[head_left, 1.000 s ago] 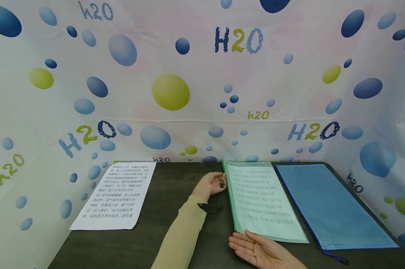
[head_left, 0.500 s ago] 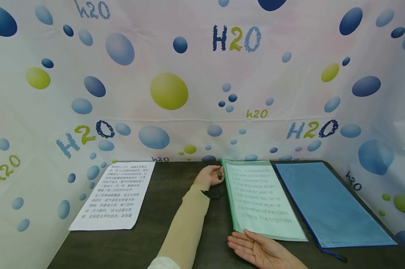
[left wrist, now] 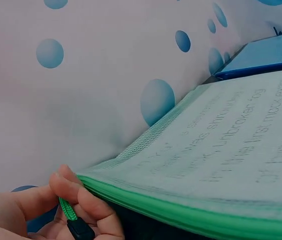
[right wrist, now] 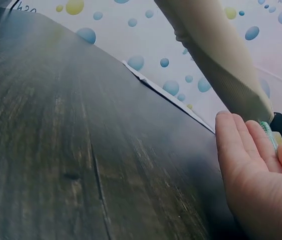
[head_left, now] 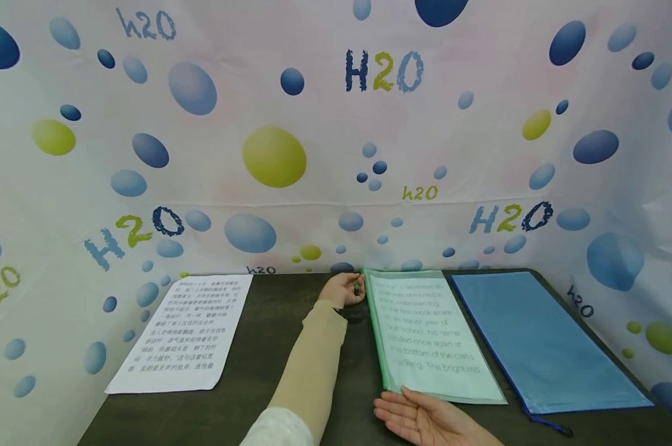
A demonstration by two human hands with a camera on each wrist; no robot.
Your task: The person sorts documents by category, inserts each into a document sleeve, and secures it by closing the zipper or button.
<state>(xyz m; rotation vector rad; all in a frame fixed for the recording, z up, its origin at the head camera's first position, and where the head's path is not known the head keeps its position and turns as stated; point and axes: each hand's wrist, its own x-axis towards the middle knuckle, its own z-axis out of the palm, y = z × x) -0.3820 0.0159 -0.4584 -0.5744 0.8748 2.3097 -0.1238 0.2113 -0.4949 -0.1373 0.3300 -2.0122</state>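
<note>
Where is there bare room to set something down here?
The widest bare tabletop lies between the printed sheet and the sleeve; a narrower strip runs between sleeve and green pouch. It's crowded rightward: only a thin gap before the blue pouch.

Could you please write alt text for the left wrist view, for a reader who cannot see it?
A person's left grip pinches a green cord with a black end beside the corner of a green-edged mesh pouch with a printed page inside. Beyond it lies a blue pouch, against a pale, blue-dotted backdrop.
</note>
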